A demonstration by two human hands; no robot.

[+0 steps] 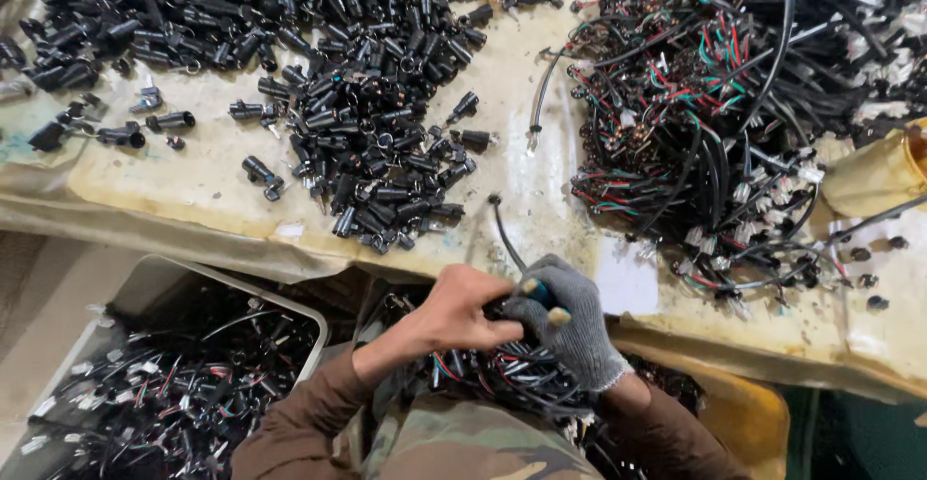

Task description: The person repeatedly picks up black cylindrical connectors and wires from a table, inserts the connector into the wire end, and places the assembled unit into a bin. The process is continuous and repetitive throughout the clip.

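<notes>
My bare left hand [462,308] and my grey-gloved right hand [570,318] meet just below the table's front edge. Together they grip a small black connector with a black cable [504,232] that curves up onto the table. A blue-handled tool [537,292] is pinched in the gloved right hand. Beneath both hands a bundle of finished black cables [512,374] with red and green wires rests on my lap.
A heap of black plastic connectors [367,142] covers the cream table [193,181] at left and centre. A tangle of wired cables [715,113] lies at right. A white bin [154,292] of wired cables stands at lower left, a yellow container [748,412] at lower right.
</notes>
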